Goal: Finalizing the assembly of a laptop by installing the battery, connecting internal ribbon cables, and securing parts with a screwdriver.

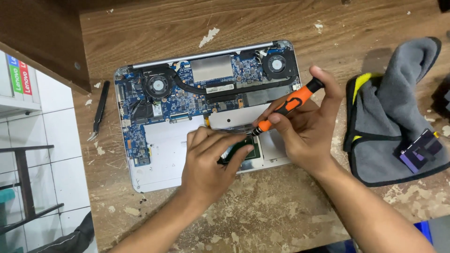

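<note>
Screw work is in hand: right hand [307, 126] grips the orange screwdriver [287, 106], its tip at the opened laptop's [154, 154] lower middle. Left hand [208, 161] presses there, fingers flat, holding nothing. Next move needs a straight, steady tip.

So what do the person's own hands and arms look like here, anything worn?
Both the left hand and right hand are bare: no gloves, rings or watch show. Both forearms are bare too, with no sleeves in view. Nails are short.
</note>
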